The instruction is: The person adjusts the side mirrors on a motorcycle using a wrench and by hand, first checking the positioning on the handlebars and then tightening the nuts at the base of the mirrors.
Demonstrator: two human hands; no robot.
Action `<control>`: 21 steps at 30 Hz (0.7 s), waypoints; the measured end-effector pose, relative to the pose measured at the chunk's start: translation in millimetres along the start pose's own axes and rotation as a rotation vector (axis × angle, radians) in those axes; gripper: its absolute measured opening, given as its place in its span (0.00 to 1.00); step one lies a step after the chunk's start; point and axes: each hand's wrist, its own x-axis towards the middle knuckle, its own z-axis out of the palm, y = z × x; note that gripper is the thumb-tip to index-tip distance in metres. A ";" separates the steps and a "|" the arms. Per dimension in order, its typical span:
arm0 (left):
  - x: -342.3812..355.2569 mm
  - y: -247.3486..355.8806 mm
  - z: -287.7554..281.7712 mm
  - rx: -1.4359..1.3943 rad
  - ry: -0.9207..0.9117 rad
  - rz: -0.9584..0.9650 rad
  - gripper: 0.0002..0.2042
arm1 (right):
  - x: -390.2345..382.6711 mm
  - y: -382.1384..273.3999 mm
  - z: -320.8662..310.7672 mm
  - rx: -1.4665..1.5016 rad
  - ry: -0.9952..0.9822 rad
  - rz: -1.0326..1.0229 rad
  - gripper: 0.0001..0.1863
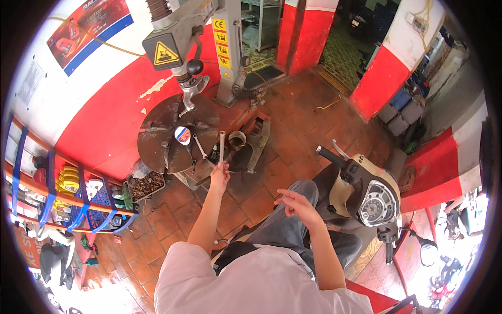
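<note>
My left hand (pixel 219 175) is stretched forward and grips a thin pale rod-like tool (pixel 221 145) that stands upright by the edge of the round metal turntable (pixel 157 149) of a tyre-changing machine. A wrench (pixel 199 146) and a small red, white and blue tin (pixel 182 135) lie on the turntable. A dark metal cup (pixel 237 140) sits just right of the rod. My right hand (pixel 295 203) hovers above my knee, fingers loosely spread, holding nothing. I sit in grey trousers.
A cream scooter (pixel 366 193) stands at my right, handlebar and speedometer close to my right arm. A tray of small rusty parts (pixel 145 186) lies on the tiled floor at left. Orange and blue shelves (pixel 63 201) line the left wall. The machine's column (pixel 227 52) rises ahead.
</note>
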 end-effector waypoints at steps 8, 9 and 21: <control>127.2 -0.9 -28.8 -0.331 0.218 -0.124 0.13 | -8.9 15.1 -1.7 0.002 -0.044 0.043 0.26; 139.0 1.5 -33.7 -0.369 0.221 -0.125 0.13 | -8.5 15.3 -2.9 0.003 -0.049 0.030 0.26; 158.6 6.6 -47.0 -0.453 0.109 -0.116 0.22 | -17.3 33.6 -13.4 0.012 -0.115 0.097 0.20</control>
